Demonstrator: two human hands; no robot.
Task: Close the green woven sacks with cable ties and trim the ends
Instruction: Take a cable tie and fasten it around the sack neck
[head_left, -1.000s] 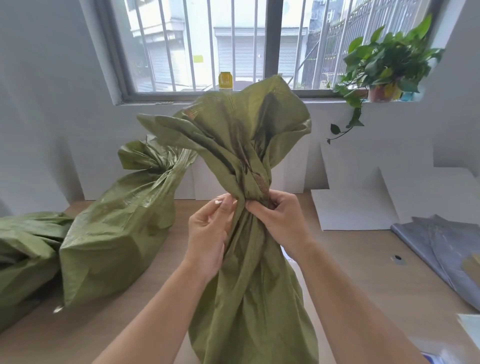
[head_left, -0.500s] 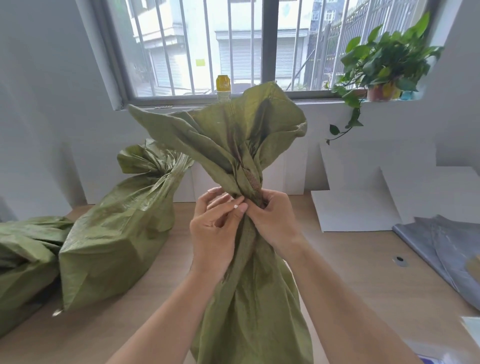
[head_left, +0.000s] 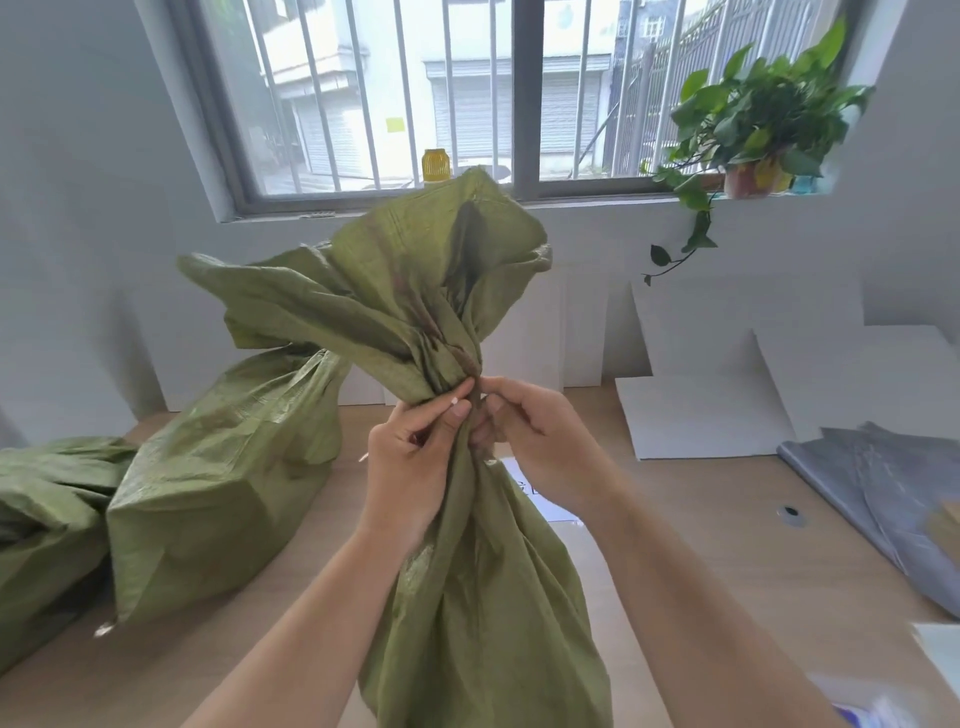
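Down low, the front sack (head_left: 483, 597) runs off the bottom edge, above the table (head_left: 727, 545). The left hand (head_left: 410, 467) and right hand (head_left: 540, 441) pinch its bunched neck, close together, hiding any tie. Its wrinkly green top fans out above. Farther left, a second sack (head_left: 223, 478) leans; a third sack (head_left: 47, 509) is cut off.

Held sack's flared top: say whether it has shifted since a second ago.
Yes, leftward: the sack's top, once well right of the yellow jar, now peaks just beside it.
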